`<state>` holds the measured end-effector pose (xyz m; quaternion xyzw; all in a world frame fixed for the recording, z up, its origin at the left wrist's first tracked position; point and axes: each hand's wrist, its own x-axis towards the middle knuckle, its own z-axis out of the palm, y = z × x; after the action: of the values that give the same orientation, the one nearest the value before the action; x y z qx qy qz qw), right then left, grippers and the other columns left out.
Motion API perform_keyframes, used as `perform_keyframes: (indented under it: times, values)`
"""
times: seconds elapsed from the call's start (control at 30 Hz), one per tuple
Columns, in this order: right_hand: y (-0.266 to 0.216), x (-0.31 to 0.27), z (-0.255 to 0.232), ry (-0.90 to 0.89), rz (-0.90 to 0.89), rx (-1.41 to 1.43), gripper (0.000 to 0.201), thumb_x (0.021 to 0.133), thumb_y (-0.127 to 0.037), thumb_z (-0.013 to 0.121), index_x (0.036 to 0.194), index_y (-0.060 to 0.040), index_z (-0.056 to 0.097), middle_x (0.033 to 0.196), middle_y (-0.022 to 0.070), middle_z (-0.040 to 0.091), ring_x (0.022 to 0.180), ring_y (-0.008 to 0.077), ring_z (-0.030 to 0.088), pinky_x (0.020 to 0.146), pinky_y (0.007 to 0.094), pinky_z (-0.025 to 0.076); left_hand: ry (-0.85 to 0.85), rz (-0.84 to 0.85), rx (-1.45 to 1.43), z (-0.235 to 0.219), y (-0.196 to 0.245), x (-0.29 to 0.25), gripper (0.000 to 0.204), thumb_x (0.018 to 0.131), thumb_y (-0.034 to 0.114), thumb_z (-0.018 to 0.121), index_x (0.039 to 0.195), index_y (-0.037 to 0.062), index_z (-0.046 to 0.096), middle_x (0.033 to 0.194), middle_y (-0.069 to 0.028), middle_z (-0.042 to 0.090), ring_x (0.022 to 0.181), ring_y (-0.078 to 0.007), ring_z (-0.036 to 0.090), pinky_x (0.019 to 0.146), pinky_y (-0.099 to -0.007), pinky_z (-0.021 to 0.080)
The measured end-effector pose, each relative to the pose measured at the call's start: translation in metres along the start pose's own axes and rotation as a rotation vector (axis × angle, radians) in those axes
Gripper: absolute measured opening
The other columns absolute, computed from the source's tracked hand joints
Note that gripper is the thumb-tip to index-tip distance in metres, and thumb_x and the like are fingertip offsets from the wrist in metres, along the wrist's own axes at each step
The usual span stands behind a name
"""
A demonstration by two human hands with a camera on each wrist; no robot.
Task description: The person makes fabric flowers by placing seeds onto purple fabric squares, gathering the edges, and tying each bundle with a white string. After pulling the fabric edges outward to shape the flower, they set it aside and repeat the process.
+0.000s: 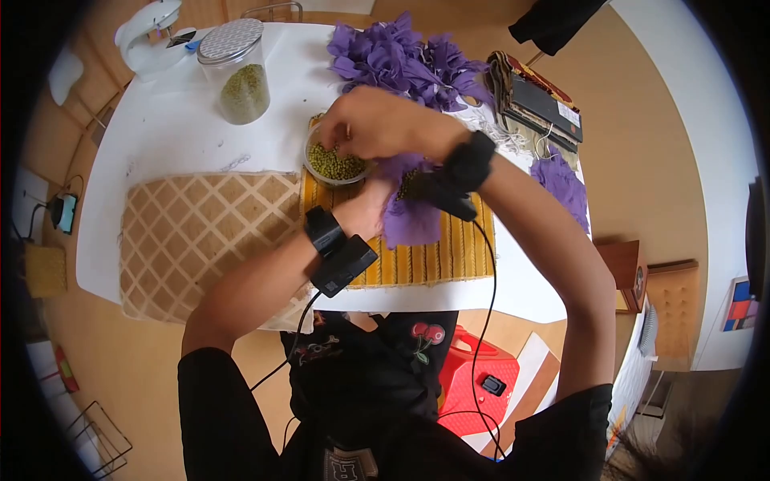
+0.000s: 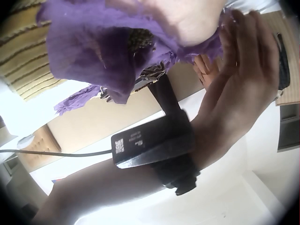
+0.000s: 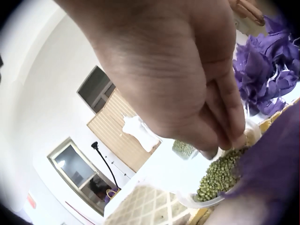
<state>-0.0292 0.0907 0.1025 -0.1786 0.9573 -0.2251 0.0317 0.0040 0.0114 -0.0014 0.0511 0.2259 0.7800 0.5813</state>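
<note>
My right hand (image 1: 381, 120) reaches across above my left arm, its fingers gathered and bent down into a clear round tub (image 1: 309, 164) of green mung beans (image 3: 218, 180). In the right wrist view the thumb and fingertips come together at the beans' surface. My left hand (image 1: 369, 210) holds a piece of purple cloth (image 1: 413, 223) beside the tub; the cloth partly hides its fingers. A small heap of mung beans (image 2: 140, 40) lies in the hollow of this cloth, seen in the left wrist view.
A yellow striped mat (image 1: 457, 260) lies under the work, with a tan lattice mat (image 1: 208, 240) to its left. A lidded jar (image 1: 245, 88) holds more beans. Purple fabric pieces (image 1: 401, 56) pile up at the back, near stacked fabric books (image 1: 537, 100). Wrist-camera cables hang down.
</note>
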Motion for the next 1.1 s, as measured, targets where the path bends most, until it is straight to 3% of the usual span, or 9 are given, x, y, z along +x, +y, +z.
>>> perform_keyframes:
  times: [0.07, 0.27, 0.33, 0.37, 0.43, 0.57, 0.93, 1.03, 1.1]
  values:
    - [0.0, 0.009, 0.016, -0.199, -0.05, -0.094, 0.021, 0.069, -0.004, 0.069, 0.089, -0.0031, 0.07, 0.084, 0.0148, 0.068, 0.08, 0.032, 0.066, 0.074, 0.0371, 0.052, 0.133, -0.099, -0.042, -0.009, 0.001, -0.006, 0.025, 0.095, 0.02, 0.048, 0.103, -0.0008, 0.058, 0.09, -0.0084, 0.065, 0.073, -0.0168, 0.062, 0.073, -0.0299, 0.054]
    - [0.006, 0.015, 0.014, -0.175, -0.08, -0.103, 0.02, 0.066, -0.005, 0.07, 0.086, -0.0036, 0.071, 0.084, 0.0151, 0.068, 0.081, 0.0326, 0.065, 0.074, 0.0369, 0.052, -0.036, 0.083, 0.137, 0.009, 0.007, -0.029, 0.029, 0.094, 0.02, 0.054, 0.112, -0.0031, 0.057, 0.099, -0.0128, 0.066, 0.085, -0.0208, 0.066, 0.079, -0.0302, 0.055]
    - [0.006, 0.012, -0.004, -0.197, -0.037, -0.086, 0.02, 0.068, -0.007, 0.072, 0.088, -0.0034, 0.071, 0.082, 0.0145, 0.069, 0.078, 0.0294, 0.066, 0.072, 0.0355, 0.052, -0.486, -0.061, -0.134, -0.01, 0.005, -0.003, 0.038, 0.098, 0.028, 0.048, 0.124, 0.0007, 0.053, 0.117, -0.0131, 0.061, 0.103, -0.0224, 0.064, 0.092, -0.0367, 0.054]
    - [0.004, 0.009, -0.015, -0.21, 0.005, -0.068, 0.021, 0.07, -0.008, 0.073, 0.09, -0.0032, 0.072, 0.08, 0.0139, 0.069, 0.074, 0.0262, 0.067, 0.07, 0.034, 0.052, -0.487, -0.059, -0.14, -0.004, 0.006, -0.003, 0.038, 0.098, 0.028, 0.048, 0.124, 0.0007, 0.053, 0.117, -0.0131, 0.061, 0.103, -0.0224, 0.064, 0.092, -0.0367, 0.054]
    - [-0.004, -0.001, -0.042, -0.22, 0.097, -0.014, 0.021, 0.072, -0.009, 0.074, 0.091, -0.0014, 0.072, 0.078, 0.0126, 0.069, 0.07, 0.0216, 0.067, 0.068, 0.031, 0.053, -0.185, -0.036, -0.118, 0.014, 0.011, -0.007, 0.03, 0.095, 0.023, 0.054, 0.114, -0.0008, 0.057, 0.111, -0.0162, 0.062, 0.1, -0.0235, 0.064, 0.093, -0.0368, 0.054]
    - [-0.007, -0.031, -0.075, -0.201, 0.275, 0.183, 0.015, 0.077, -0.005, 0.072, 0.089, 0.0041, 0.071, 0.073, 0.0083, 0.069, 0.064, 0.0111, 0.066, 0.064, 0.0235, 0.053, -0.142, -0.028, -0.186, 0.02, 0.011, -0.004, 0.027, 0.089, 0.021, 0.059, 0.094, -0.0059, 0.06, 0.091, -0.0218, 0.066, 0.081, -0.0303, 0.068, 0.082, -0.0369, 0.057]
    - [-0.005, -0.069, -0.039, -0.279, 0.333, 0.067, 0.014, 0.076, -0.001, 0.067, 0.089, 0.0049, 0.07, 0.076, 0.0128, 0.07, 0.063, 0.0179, 0.069, 0.06, 0.0269, 0.053, -0.159, -0.07, -0.265, -0.008, -0.001, 0.013, 0.037, 0.098, 0.027, 0.045, 0.107, -0.0087, 0.052, 0.102, -0.0245, 0.063, 0.099, -0.0367, 0.065, 0.093, -0.0489, 0.053]
    - [-0.01, -0.068, -0.045, -0.275, 0.372, 0.083, 0.014, 0.077, 0.0, 0.066, 0.09, 0.0059, 0.069, 0.075, 0.0139, 0.07, 0.063, 0.0194, 0.069, 0.06, 0.0285, 0.053, -0.315, -0.062, -0.26, -0.008, 0.001, 0.011, 0.036, 0.098, 0.025, 0.045, 0.107, -0.0083, 0.052, 0.104, -0.025, 0.062, 0.099, -0.0369, 0.064, 0.094, -0.0475, 0.053]
    - [-0.014, -0.067, -0.051, -0.265, 0.389, 0.099, 0.015, 0.077, 0.0, 0.066, 0.091, 0.0066, 0.068, 0.074, 0.0143, 0.069, 0.064, 0.018, 0.069, 0.06, 0.0285, 0.053, -0.244, -0.059, -0.235, 0.006, 0.005, 0.003, 0.031, 0.096, 0.022, 0.045, 0.103, -0.0066, 0.054, 0.096, -0.0236, 0.062, 0.093, -0.0369, 0.066, 0.09, -0.0459, 0.055]
